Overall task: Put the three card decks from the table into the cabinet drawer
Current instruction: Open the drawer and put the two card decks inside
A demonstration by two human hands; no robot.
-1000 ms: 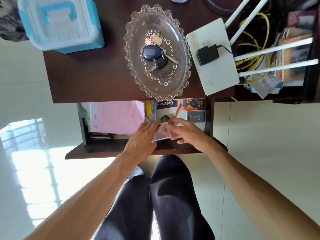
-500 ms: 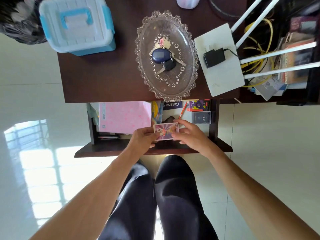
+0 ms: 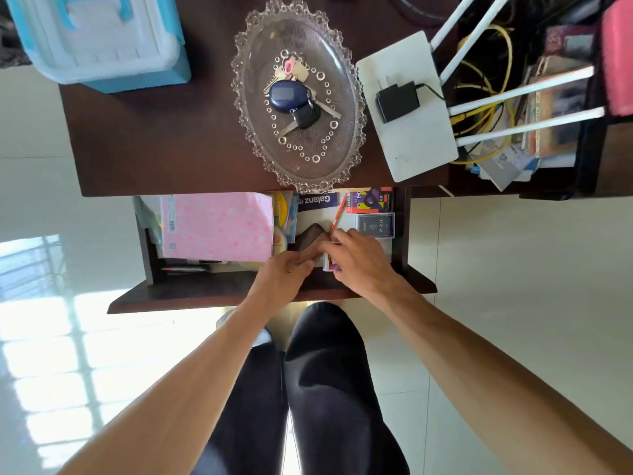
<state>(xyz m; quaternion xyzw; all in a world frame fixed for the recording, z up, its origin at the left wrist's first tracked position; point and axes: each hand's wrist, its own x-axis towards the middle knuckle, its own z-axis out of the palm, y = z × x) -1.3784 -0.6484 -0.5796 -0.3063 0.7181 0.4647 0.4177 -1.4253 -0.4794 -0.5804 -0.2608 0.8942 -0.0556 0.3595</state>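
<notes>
Both hands reach down into the open drawer (image 3: 399, 234) below the front edge of the desk (image 3: 164, 145). The right hand (image 3: 359, 260) lies palm down, fingers curled over a card deck (image 3: 329, 265) that stands on edge near the drawer's front right corner; only a thin strip of its pink and purple side shows under the fingers, which close on it from above. The left hand (image 3: 286, 272) comes in from the drawer's front edge, fingers bent and bunched together, their tips meeting the right hand's fingers just beside the deck; whether they touch the deck itself cannot be told. Both forearms run up from the bottom corners of the view and converge at the drawer, wrists roughly straight.

Two more decks lie along the drawer's right side toward the back: a dark boxed deck (image 3: 375, 225) just beyond the right hand, and a red and purple boxed deck (image 3: 370, 199) at the back edge, partly under the desk top. A red pencil (image 3: 337, 214) slants beside them, and a pink folder (image 3: 217, 226) fills the drawer's left half. On the desk top a glass tray (image 3: 349, 97) holds keys (image 3: 291, 97).
</notes>
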